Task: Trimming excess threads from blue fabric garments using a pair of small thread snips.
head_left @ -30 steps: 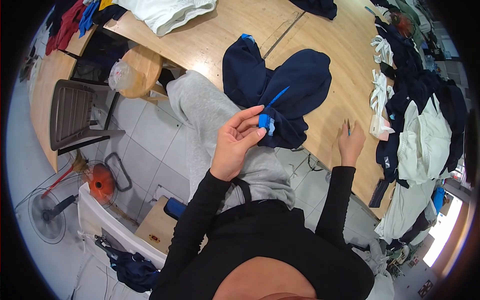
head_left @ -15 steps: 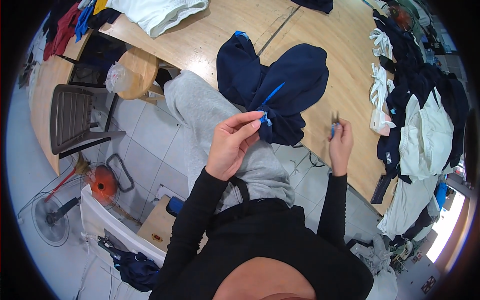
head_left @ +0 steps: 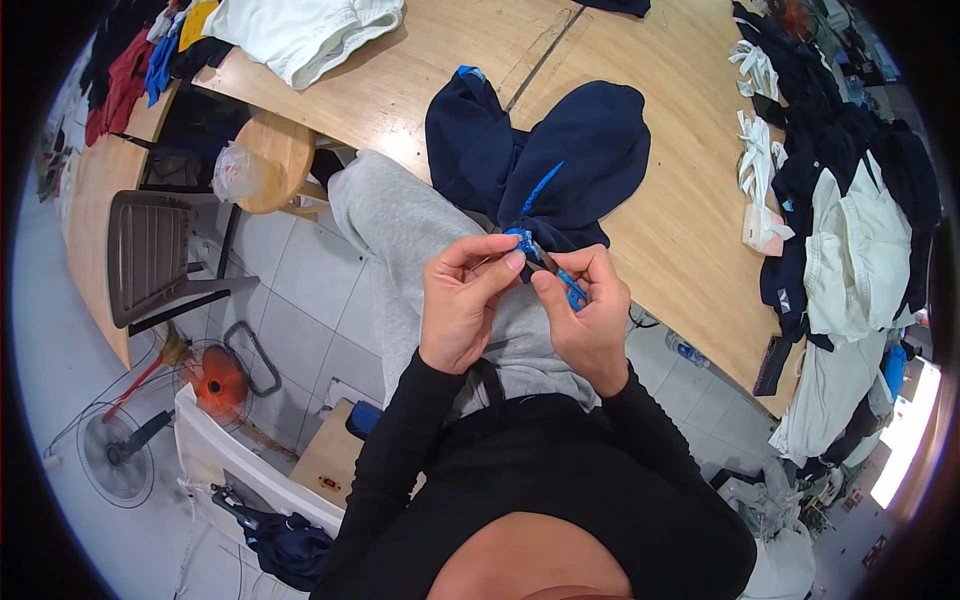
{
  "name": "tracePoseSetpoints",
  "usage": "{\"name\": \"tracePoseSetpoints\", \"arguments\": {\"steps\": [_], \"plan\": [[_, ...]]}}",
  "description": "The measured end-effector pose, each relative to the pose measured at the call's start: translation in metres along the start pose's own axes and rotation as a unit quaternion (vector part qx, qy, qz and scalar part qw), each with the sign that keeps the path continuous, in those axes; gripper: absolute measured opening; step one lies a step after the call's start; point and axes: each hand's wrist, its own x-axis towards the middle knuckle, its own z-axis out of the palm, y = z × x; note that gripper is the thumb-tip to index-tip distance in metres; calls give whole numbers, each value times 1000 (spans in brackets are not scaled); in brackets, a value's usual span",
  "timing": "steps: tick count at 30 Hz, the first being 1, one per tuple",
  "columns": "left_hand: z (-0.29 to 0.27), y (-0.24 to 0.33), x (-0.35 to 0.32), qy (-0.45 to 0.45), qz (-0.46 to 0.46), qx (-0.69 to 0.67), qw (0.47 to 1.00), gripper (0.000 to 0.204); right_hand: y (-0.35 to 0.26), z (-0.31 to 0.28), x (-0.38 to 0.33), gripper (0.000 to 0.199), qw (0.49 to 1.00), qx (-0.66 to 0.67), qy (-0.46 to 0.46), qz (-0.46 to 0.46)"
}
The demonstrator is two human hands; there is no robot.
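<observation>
A navy garment (head_left: pixel 580 150) lies bunched over the table's near edge and hangs toward my lap. A bright blue strip (head_left: pixel 542 188) shows on its fabric. My left hand (head_left: pixel 462 300) pinches the gathered end of the garment, where a bit of blue trim (head_left: pixel 522 238) pokes out at the fingertips. Close beside it, my right hand (head_left: pixel 592 315) is closed on small thread snips with blue handles (head_left: pixel 574 290). Their blades point at the pinched trim; whether they touch it I cannot tell.
White folded fabric (head_left: pixel 310 35) lies at the table's far left. Navy and white garments (head_left: pixel 855 260) pile along the right edge, beside white straps (head_left: pixel 757 165). A wooden stool (head_left: pixel 275 165) with a plastic bag, a grey chair (head_left: pixel 150 260) and fans (head_left: pixel 115 450) stand left.
My right hand has come left from over the table, bringing the snips up to the blue trim. My left hand keeps its pinch, almost in the same place.
</observation>
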Motion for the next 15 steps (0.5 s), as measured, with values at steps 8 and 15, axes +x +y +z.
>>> {"name": "tracePoseSetpoints", "arguments": {"steps": [8, 15], "plan": [[0, 0, 0, -10, 5, 8, 1000, 22, -2, -3, 1, 22, 1000, 6, -14, 8], [-3, -2, 0, -13, -9, 24, 1000, 23, 1, -1, 1, 19, 999, 49, -8, 13]]}}
